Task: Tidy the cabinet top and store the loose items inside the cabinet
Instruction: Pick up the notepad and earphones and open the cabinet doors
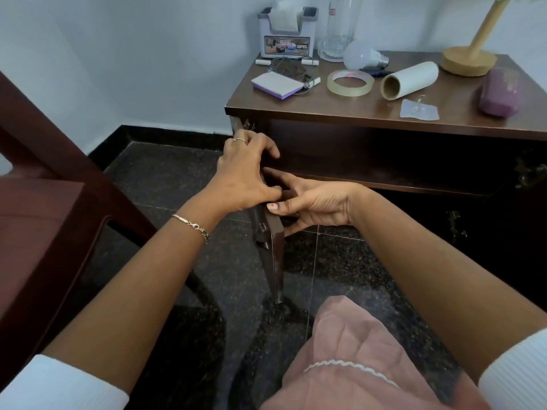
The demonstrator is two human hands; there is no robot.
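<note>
A low dark wooden cabinet (325, 112) stands against the wall, its left door (273, 255) swung open toward me and seen edge-on. My left hand (245, 173) curls over the door's top edge. My right hand (313, 205) grips the same door edge from the right, thumb on top. The shelf inside looks dark and bare. Loose on the top lie a purple notepad (276, 84), a tape ring (350, 83), a paper roll (408, 81), a white bulb (362, 56), a clear hook (418, 108) and a purple case (500, 93).
A tissue holder (287, 34), a glass jar (340, 28), a coiled cord (288, 66) and a wooden lamp base (467, 59) stand at the back of the top. A maroon chair (44, 220) is on the left. My pink-clad knee (355, 350) is below the door.
</note>
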